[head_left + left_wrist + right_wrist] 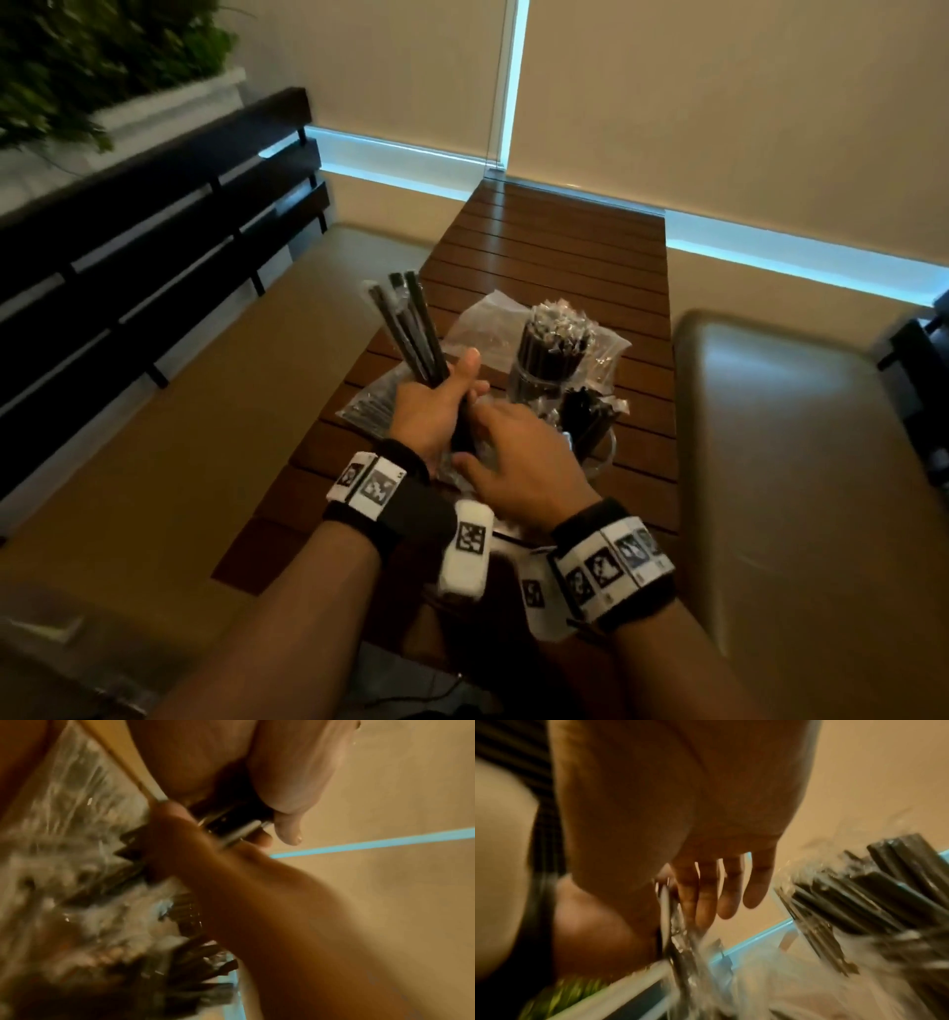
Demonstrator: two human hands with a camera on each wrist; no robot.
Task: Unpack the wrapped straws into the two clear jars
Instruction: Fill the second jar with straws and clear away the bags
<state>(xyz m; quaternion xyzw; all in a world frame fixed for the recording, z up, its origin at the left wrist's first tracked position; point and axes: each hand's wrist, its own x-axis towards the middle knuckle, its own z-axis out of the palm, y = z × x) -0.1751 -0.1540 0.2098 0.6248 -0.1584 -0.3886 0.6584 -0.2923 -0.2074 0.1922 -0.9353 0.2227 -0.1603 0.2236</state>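
My left hand point(436, 406) grips a small bunch of black straws in clear wrappers point(411, 329), their tops fanned up and to the left over the table. My right hand point(518, 457) reaches in from the right, its fingers point(718, 892) held fairly straight against the bunch's lower end point(666, 912). The left wrist view shows the bunch point(231, 821) under my left thumb point(295, 780). A clear jar point(549, 360) packed with upright black straws stands behind my hands. A second clear jar point(590, 431) with fewer straws stands just right of my right hand.
The slatted wooden table point(565, 246) is narrow, with padded benches on both sides. Crumpled clear plastic bags point(482, 313) lie under and around the jars. A flat pack of wrapped straws point(367, 411) lies left of my left hand. The wrist views are blurred.
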